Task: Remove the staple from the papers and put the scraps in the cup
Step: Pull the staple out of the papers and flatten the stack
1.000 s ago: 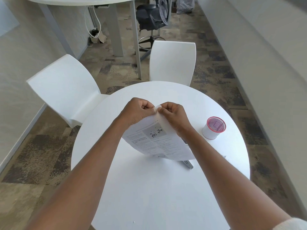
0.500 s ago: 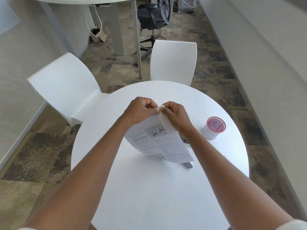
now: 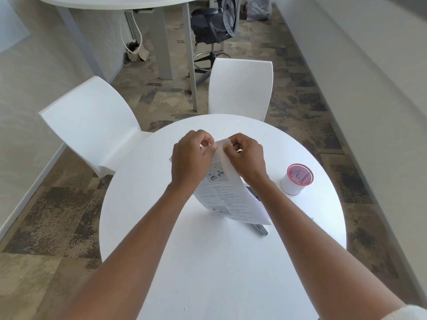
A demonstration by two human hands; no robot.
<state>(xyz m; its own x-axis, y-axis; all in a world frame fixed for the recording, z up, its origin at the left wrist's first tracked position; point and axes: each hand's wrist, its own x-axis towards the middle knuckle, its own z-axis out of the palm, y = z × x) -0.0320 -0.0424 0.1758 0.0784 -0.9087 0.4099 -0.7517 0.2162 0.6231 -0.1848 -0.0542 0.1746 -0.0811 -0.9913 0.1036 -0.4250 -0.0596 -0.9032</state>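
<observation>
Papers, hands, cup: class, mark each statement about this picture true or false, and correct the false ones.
1. Both hands, left and right, pinch the papers' top edge. True.
2. The papers lie flat on the table. False: they are held up.
3. The cup stands right of the hands. True.
4. The cup lies tipped over. False: it stands upright.
5. A person sits in each white chair. False: both are unoccupied.

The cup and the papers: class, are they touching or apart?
Apart. The head view shows a strip of bare white table between the cup and the right edge of the papers, held up in both hands.
</observation>
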